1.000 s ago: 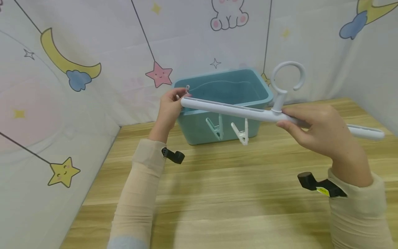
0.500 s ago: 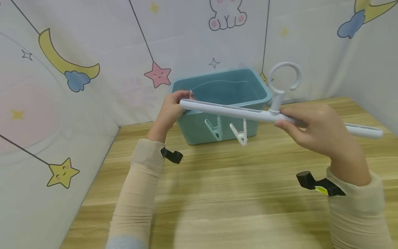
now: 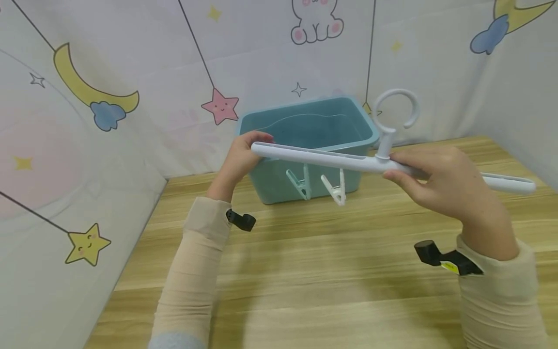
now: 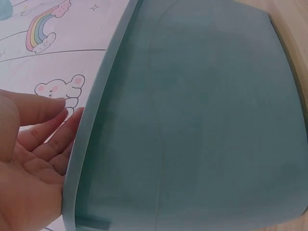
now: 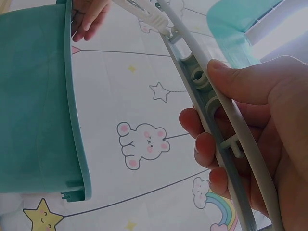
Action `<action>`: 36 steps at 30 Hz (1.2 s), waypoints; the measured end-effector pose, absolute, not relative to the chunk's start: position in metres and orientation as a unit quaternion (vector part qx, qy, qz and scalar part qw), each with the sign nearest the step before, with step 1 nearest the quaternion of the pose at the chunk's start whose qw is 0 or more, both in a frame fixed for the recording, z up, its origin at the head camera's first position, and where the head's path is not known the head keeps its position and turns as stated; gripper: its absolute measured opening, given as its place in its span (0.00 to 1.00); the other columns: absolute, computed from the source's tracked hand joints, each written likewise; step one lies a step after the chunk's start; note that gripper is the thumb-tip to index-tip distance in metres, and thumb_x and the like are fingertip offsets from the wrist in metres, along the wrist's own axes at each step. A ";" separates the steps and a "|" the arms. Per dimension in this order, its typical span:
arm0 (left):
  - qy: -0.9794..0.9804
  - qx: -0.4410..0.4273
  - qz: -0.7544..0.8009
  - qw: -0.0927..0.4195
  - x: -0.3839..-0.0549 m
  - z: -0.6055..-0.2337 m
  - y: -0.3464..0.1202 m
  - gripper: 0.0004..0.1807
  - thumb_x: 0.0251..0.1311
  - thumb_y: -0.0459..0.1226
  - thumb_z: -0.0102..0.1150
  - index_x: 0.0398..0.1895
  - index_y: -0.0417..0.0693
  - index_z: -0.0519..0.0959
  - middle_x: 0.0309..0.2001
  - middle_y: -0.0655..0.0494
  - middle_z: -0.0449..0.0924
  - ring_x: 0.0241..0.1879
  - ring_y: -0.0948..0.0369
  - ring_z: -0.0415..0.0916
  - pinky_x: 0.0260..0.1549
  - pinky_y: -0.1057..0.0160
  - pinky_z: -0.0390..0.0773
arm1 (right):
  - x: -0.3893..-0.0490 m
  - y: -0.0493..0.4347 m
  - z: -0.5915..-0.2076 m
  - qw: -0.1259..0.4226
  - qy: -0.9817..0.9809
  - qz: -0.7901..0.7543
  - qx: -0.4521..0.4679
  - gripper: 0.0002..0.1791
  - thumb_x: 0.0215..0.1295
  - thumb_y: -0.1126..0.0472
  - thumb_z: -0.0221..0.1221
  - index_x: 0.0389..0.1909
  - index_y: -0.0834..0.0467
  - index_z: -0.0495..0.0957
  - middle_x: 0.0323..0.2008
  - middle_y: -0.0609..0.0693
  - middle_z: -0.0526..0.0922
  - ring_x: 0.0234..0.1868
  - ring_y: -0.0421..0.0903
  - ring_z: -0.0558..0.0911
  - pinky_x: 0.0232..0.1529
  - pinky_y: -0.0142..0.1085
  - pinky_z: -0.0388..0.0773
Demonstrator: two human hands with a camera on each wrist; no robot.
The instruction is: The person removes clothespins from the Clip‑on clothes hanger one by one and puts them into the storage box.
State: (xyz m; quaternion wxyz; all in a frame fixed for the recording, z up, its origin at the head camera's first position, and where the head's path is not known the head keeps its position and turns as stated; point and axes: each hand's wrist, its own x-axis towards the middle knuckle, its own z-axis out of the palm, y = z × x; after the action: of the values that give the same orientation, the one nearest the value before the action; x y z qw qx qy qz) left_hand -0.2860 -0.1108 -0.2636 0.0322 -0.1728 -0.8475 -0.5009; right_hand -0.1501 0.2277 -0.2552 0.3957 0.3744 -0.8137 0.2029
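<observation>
My right hand point(image 3: 449, 182) grips a white slotted bar hanger point(image 3: 322, 157) with a round hook on top, fingers on one side and thumb on the other. A teal clothespin point(image 3: 307, 184) and a white clothespin point(image 3: 342, 183) hang below the bar. My left hand point(image 3: 241, 152) is over the left end of a teal basket point(image 3: 270, 186), partly behind the hanger's tip. In the left wrist view, that hand's fingers point(image 4: 60, 137) are loosely bent, thumb apart, with nothing seen between them. The hanger's underside and a pale clip point(image 5: 149, 17) show in the right wrist view.
The basket stands at the back of a wooden table point(image 3: 305, 271), close to a white cloth wall point(image 3: 165, 87) printed with stars and moons. Another cloth wall point(image 3: 43, 194) runs along the left edge.
A small pale, pinkish piece at my left fingertips has sunk towards the basket and is out of sight. The left hand has turned slightly downward. My right hand keeps the hanger nearly still.
</observation>
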 end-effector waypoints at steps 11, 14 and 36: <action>-0.774 -0.172 -0.601 0.099 -0.274 -0.279 -0.118 0.14 0.63 0.29 0.57 0.51 0.32 0.78 0.49 0.41 0.79 0.44 0.60 0.76 0.44 0.65 0.76 | -0.151 0.228 -0.257 0.401 -0.810 0.202 0.378 0.32 0.70 0.37 0.47 0.33 0.63 0.83 0.23 0.46 0.80 0.22 0.37 0.70 0.27 0.27 0.66; -0.746 -0.177 -0.632 0.118 -0.267 -0.283 -0.120 0.13 0.63 0.29 0.59 0.49 0.31 0.78 0.47 0.44 0.80 0.42 0.64 0.77 0.44 0.67 0.76 | -0.152 0.228 -0.257 0.403 -0.809 0.200 0.378 0.33 0.70 0.37 0.47 0.33 0.63 0.83 0.23 0.46 0.80 0.21 0.37 0.70 0.27 0.27 0.66; -0.624 -0.333 -0.703 0.069 -0.217 -0.296 -0.107 0.11 0.66 0.31 0.54 0.49 0.46 0.79 0.43 0.57 0.83 0.48 0.61 0.79 0.57 0.56 0.73 | -0.151 0.228 -0.257 0.406 -0.811 0.200 0.371 0.32 0.70 0.36 0.47 0.33 0.62 0.83 0.23 0.45 0.79 0.22 0.37 0.70 0.27 0.28 0.66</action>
State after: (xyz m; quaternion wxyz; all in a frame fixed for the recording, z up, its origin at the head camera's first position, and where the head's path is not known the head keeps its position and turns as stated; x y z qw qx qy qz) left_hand -0.2168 -0.1072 -0.2964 0.0686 -0.3328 -0.6242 -0.7035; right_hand -0.1512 0.2279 -0.2574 0.4060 0.3710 -0.8109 0.2000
